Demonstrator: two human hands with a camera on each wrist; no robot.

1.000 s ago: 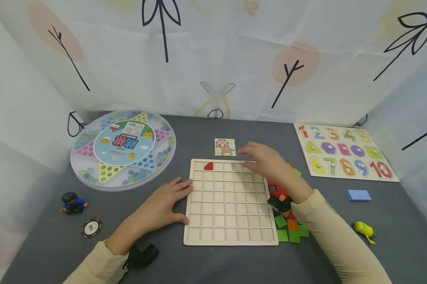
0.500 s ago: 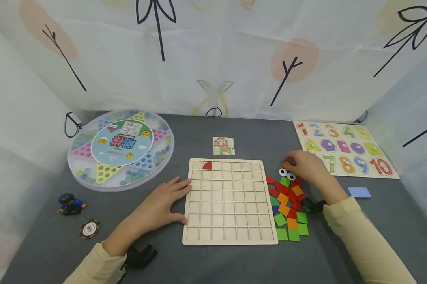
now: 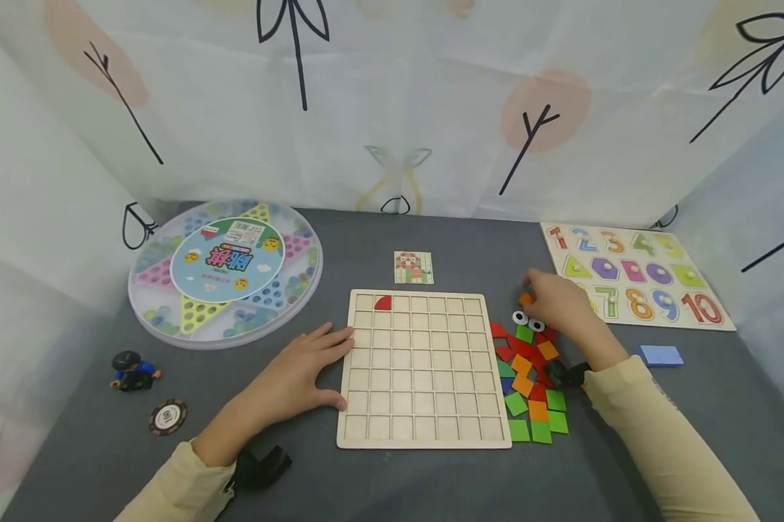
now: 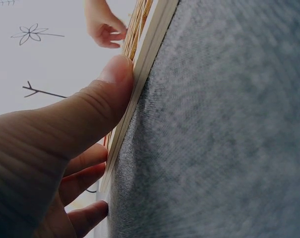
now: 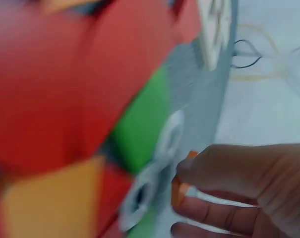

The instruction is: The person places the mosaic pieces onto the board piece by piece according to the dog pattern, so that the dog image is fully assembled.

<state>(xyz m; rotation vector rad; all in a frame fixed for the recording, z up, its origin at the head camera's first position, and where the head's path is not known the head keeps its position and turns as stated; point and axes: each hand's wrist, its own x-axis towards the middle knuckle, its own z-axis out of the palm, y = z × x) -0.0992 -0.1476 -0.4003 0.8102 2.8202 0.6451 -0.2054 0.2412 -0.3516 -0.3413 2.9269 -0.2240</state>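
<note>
In the head view my left hand rests against the left edge of a wooden grid board, its fingers fairly straight. The left wrist view shows the thumb touching the board's side. A red quarter-round tile sits in the board's top row, second cell from the left. My right hand is beyond the board's upper right corner, at the far end of a heap of coloured tiles. Between its thumb and finger it pinches an orange tile. Two googly-eye tiles lie just below that hand.
A small pattern card lies behind the board. Left are a round Chinese checkers set, a toy figure and a poker chip. Right are a number puzzle board and a blue block. Fabric walls enclose the table.
My right hand has moved right, from over the board's upper right corner to the heap's far end, where it grips an orange tile. The left hand stays on the board's edge.
</note>
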